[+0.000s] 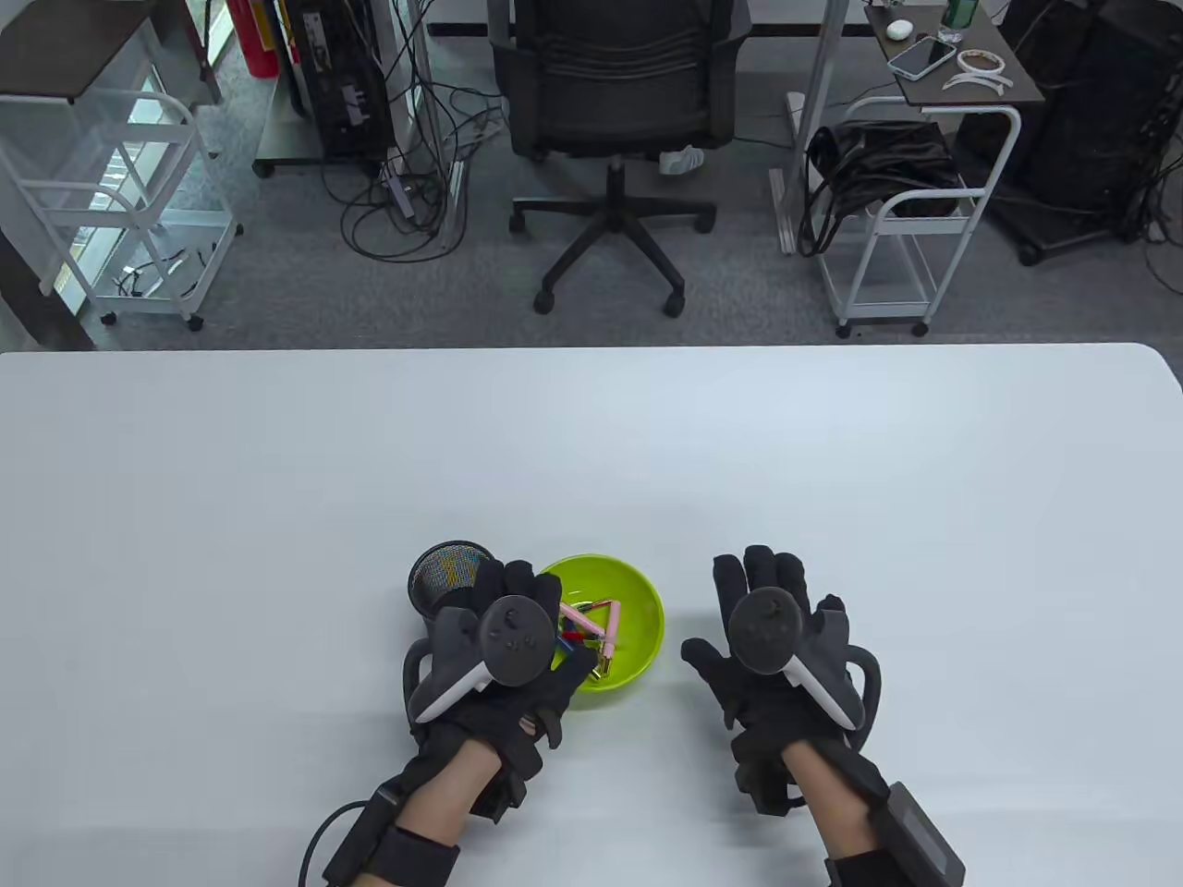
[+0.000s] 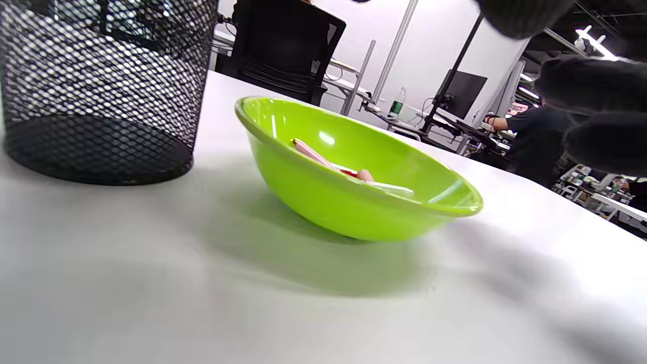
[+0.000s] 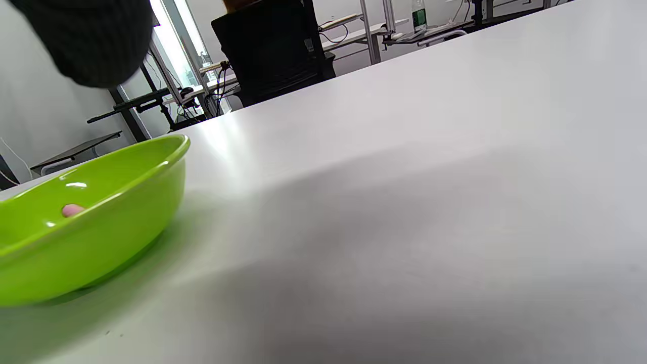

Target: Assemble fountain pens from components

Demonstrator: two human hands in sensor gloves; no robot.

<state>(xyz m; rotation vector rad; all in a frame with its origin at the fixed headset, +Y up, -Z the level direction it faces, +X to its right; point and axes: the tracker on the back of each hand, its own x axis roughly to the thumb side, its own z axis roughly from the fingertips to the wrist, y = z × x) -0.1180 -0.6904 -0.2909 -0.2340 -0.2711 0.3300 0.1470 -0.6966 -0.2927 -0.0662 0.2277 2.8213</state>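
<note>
Table view suggests we dip our left hand (image 1: 504, 637), grip unclear, into the green bowl (image 1: 647, 601) while our empty, spread right hand (image 1: 772, 647) waits at three o'clock.

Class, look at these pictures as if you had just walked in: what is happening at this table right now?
A person in sensor gloves is about to assemble fountain pens. The pen parts, pink with gold ends plus some red and blue bits, lie loose in a green bowl next to a black mesh cup. The left hand hovers over the bowl's near left side, and whether it touches a part is hidden. The right hand is spread open over the white table, to the right of the bowl, holding nothing. No pen looks assembled yet.
</note>
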